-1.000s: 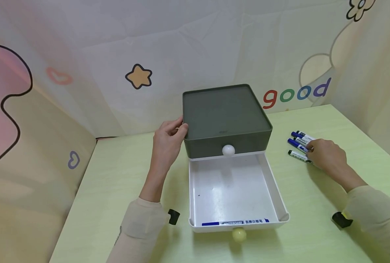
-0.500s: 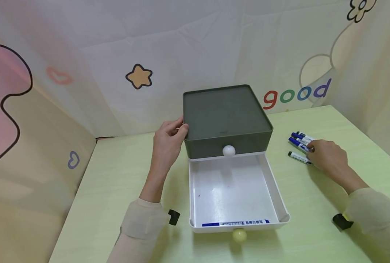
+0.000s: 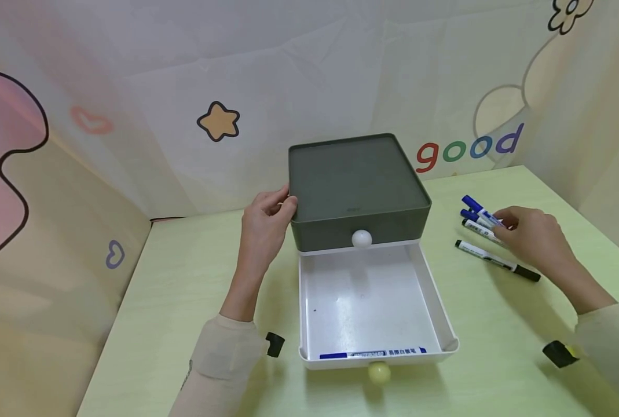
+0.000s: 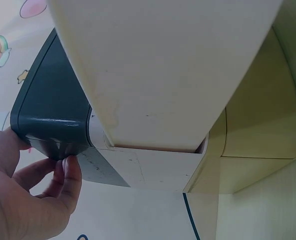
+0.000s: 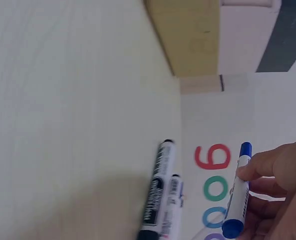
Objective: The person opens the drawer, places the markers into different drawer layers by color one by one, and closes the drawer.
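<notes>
In the head view my left hand [image 3: 264, 226] holds the left side of a dark grey drawer box [image 3: 356, 179], thumb at its top rim. The left wrist view shows curled fingertips [image 4: 70, 172] against the box's side. My right hand [image 3: 541, 237] pinches a whiteboard marker [image 5: 237, 197] with blue ends, raised above the table in the right wrist view. Below it lie another blue-capped marker [image 3: 471, 216], a black-capped white marker [image 3: 482, 230] and a black-ended marker [image 3: 497, 260]. One more blue marker [image 3: 369, 353] lies along the front inside the pulled-out white drawer [image 3: 366, 295].
The drawer box stands on a pale green table [image 3: 200, 272] against a printed curtain [image 3: 309, 75]. A white knob [image 3: 362, 238] is on the upper drawer and a yellow knob [image 3: 379, 372] on the lower one, which juts toward me.
My right hand has risen and shifted right from the marker group, lifting one blue-capped marker. The black-ended marker now shows its full length. My left hand stays at the box.
</notes>
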The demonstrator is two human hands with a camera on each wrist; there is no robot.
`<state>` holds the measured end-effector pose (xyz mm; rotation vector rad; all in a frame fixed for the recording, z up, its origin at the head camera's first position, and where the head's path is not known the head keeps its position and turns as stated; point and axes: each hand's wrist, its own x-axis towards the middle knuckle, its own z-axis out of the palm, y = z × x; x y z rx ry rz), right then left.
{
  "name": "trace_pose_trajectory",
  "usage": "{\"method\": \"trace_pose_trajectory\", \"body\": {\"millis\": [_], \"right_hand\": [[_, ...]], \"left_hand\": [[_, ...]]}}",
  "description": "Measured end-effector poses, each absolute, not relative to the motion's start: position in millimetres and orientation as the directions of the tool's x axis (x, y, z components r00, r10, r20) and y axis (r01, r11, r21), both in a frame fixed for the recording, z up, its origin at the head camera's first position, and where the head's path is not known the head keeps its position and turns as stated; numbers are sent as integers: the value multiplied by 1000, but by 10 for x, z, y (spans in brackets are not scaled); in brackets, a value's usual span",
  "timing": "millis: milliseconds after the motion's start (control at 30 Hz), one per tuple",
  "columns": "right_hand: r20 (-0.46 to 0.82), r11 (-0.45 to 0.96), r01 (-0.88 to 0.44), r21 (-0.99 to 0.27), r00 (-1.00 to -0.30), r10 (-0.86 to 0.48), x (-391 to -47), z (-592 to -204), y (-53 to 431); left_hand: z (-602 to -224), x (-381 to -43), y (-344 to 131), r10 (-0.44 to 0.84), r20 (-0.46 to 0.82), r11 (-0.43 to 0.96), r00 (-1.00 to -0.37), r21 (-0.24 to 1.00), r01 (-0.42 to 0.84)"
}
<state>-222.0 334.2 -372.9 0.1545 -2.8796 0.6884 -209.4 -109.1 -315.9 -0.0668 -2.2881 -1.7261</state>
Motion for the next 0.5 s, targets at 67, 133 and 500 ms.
{"method": "trace_pose_trajectory", "body": {"millis": [67, 133, 500], "right_hand": [[210, 880, -152, -451, -976, -61, -2166, -3661, 3326], [227, 871, -164, -463, -972, -63, -2103, -3595, 3315], [289, 838, -190, -512, -956, -40, -1747, -3226, 3154]], "left_hand": [[-3158, -2094, -1091, -126, 246, 286, -961, 937, 202], [-3162, -2096, -1090, -125, 246, 285, -961, 937, 203], [-3163, -2102, -1086, -129, 252, 284, -959, 936, 208]]}}
